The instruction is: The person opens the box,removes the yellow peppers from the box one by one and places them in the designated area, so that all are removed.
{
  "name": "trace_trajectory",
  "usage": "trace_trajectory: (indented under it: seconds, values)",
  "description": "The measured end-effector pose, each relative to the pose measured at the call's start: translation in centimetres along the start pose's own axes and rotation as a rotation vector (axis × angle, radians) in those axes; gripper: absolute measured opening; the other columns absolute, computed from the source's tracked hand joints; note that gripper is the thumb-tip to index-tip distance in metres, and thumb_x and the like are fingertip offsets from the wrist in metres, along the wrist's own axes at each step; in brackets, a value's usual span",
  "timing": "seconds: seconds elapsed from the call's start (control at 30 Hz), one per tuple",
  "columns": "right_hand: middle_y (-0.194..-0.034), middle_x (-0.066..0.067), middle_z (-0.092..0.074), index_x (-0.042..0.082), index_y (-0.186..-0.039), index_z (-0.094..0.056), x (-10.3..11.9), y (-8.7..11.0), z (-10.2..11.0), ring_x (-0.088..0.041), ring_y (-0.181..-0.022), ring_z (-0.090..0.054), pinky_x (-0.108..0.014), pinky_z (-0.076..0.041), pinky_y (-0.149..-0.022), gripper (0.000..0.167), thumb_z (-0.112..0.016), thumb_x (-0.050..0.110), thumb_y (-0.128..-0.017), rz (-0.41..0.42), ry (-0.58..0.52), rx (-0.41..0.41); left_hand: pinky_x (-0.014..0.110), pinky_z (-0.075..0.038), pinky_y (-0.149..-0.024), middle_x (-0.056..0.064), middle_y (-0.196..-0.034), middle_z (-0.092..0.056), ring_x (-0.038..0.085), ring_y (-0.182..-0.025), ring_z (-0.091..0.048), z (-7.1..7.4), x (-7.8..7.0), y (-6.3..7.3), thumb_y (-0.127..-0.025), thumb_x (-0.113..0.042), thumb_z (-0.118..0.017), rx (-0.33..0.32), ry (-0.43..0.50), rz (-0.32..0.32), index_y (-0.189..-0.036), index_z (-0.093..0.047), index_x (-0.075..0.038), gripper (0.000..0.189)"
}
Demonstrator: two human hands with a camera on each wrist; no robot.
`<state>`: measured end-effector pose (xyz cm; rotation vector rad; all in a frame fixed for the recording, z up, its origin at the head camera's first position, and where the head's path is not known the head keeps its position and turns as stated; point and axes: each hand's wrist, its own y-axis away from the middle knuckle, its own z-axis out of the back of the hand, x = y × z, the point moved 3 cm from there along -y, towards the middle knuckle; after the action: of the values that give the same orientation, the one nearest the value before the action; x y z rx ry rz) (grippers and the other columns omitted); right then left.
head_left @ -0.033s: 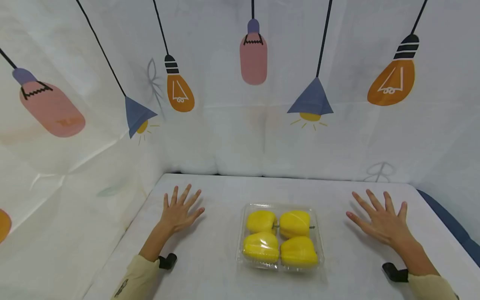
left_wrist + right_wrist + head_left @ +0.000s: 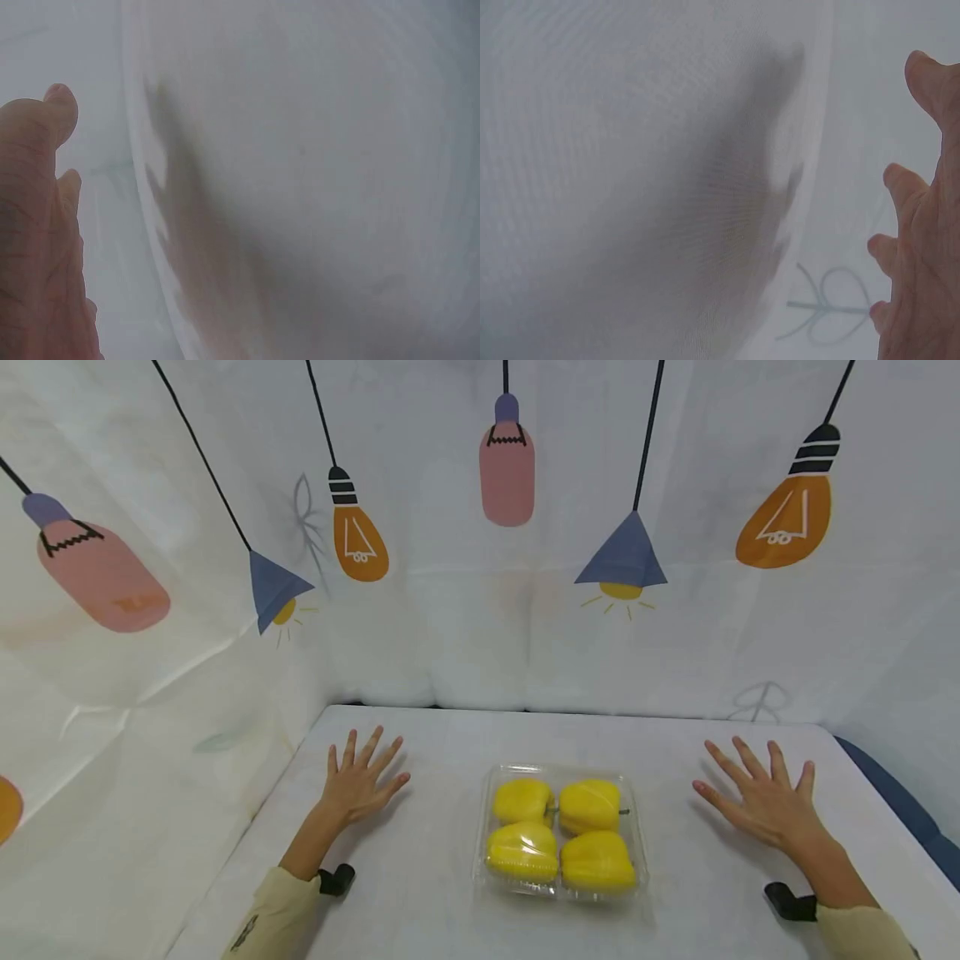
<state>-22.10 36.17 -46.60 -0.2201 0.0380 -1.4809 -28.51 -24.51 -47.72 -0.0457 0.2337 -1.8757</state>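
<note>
Several yellow bell peppers (image 2: 591, 807) sit in two rows inside a clear plastic container (image 2: 641, 847) at the middle of the white table. To its left, my left hand (image 2: 356, 785) is held palm down with its fingers spread, holding nothing. On the other side my right hand (image 2: 772, 806) is likewise spread, apart from the container. The left wrist view shows the left hand (image 2: 34, 217) raised over the table, its shadow falling on the surface. In the right wrist view the right hand (image 2: 926, 240) hovers with straight fingers, also above its shadow.
The white table (image 2: 442, 860) ends at a pale hanging sheet (image 2: 465, 635) printed with lamps and bulbs, which also closes off the left side. A dark blue object (image 2: 900, 789) lies beyond the table's right edge. Black devices (image 2: 337, 880) are strapped at both wrists.
</note>
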Motion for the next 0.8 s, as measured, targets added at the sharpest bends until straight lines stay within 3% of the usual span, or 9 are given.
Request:
trace_trajectory:
  seconds: [0.2, 0.43, 0.8]
  values:
    - [-0.155, -0.031, -0.016, 0.027, -0.159, -0.007, -0.14, 0.43, -0.03, -0.065, -0.135, 0.001, -0.076, 0.020, -0.093, 0.089, -0.049, 0.067, -0.091, 0.002, 0.005, -0.004, 0.073, 0.000, -0.105, 0.012, -0.162, -0.019, 0.049, -0.145, -0.002, -0.01, -0.41, 0.27, -0.094, -0.065, -0.045, -0.005, 0.007, -0.003, -0.155, -0.034, -0.026, 0.073]
    - [-0.156, -0.031, -0.014, 0.026, -0.159, -0.005, -0.09, 0.53, 0.02, -0.065, -0.135, 0.002, -0.074, 0.022, -0.093, 0.091, -0.049, 0.067, -0.091, -0.004, 0.007, -0.007, 0.071, 0.003, -0.106, 0.010, -0.163, -0.014, 0.047, -0.146, 0.003, 0.56, -0.69, 0.00, -0.095, -0.068, -0.040, 0.022, 0.020, 0.041, -0.156, -0.029, -0.028, 0.074]
    - [-0.156, -0.030, -0.017, 0.028, -0.159, -0.006, 0.28, 1.02, 0.47, -0.062, -0.136, 0.005, -0.074, 0.021, -0.095, 0.091, -0.051, 0.067, -0.090, 0.000, 0.013, -0.029, 0.071, 0.002, -0.107, 0.010, -0.163, -0.014, 0.047, -0.146, 0.002, 0.44, -0.74, -0.28, -0.094, -0.068, -0.041, 0.019, 0.023, 0.035, -0.156, -0.028, -0.028, 0.075]
